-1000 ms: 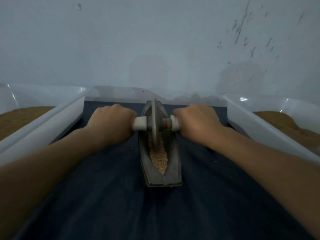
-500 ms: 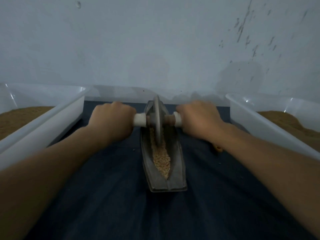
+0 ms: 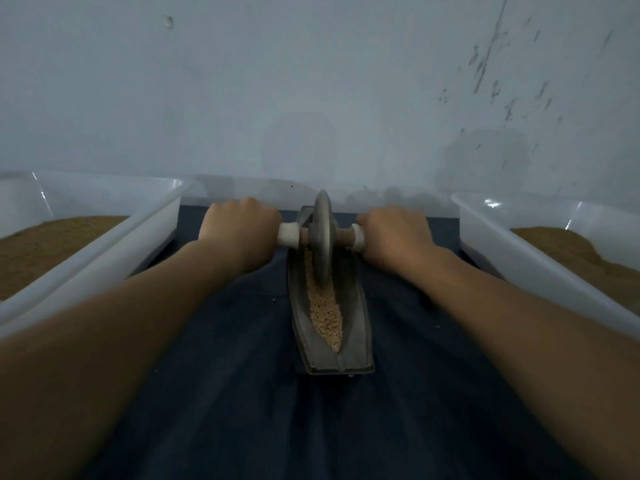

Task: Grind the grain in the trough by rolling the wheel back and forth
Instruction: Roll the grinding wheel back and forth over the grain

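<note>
Grain (image 3: 325, 313) fills the groove of the trough (image 3: 353, 334), thickest in its near half. The trough lies lengthwise away from you on the dark cloth (image 3: 225, 393), between the left bin (image 3: 114, 258) and the right bin (image 3: 512, 258). Your left hand (image 3: 239, 233) and right hand (image 3: 394, 237) are each wrapped in a fist round one end of the handle (image 3: 344, 235). The wheel (image 3: 322, 237) stands upright between them near the trough's far end, its rim down in the groove. From there the stroke to make, as I judge it, is the pull back toward you over the heaped grain. Press down evenly with both fists so the wheel runs upright and does not ride up the sloped sides; a tilt would likely push kernels over the edge onto the cloth, where a few pale specks lie. Roll right to the near tip, but stop short of the end so the wheel does not climb out. Nothing visible pins the trough, so send your force downward more than along it. Count: two bins, each holding brown meal (image 3: 45, 244); one trough; two hands; one wheel; one handle with two white caps (image 3: 288, 233).
</note>
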